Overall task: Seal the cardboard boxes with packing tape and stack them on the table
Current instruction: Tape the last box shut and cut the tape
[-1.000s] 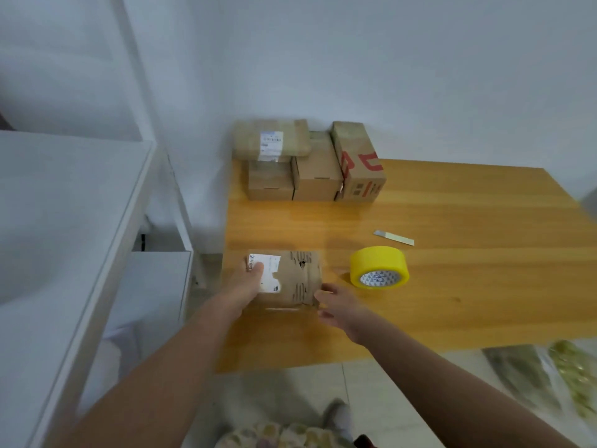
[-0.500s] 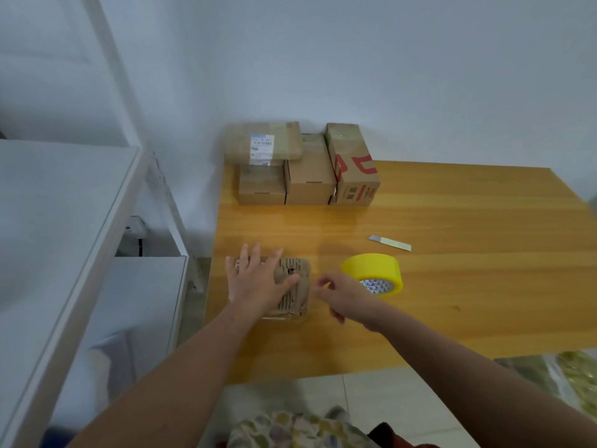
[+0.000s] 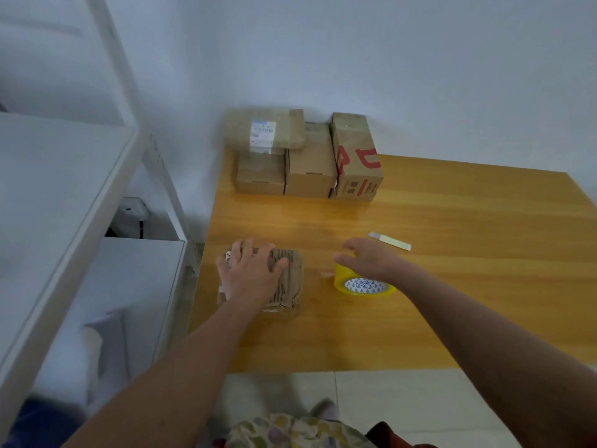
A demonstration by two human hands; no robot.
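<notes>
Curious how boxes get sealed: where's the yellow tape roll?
Head view: the yellow tape roll sits on the table under the right hand, just right of the small box beneath the left hand.

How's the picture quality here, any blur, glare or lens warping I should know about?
Head view: light is dim and even. Motion blur smears the label on the boxes and the floor at the bottom edge. A pale sheen lies on the table between boxes and tape. The wide lens bows the shelf at left.
</notes>
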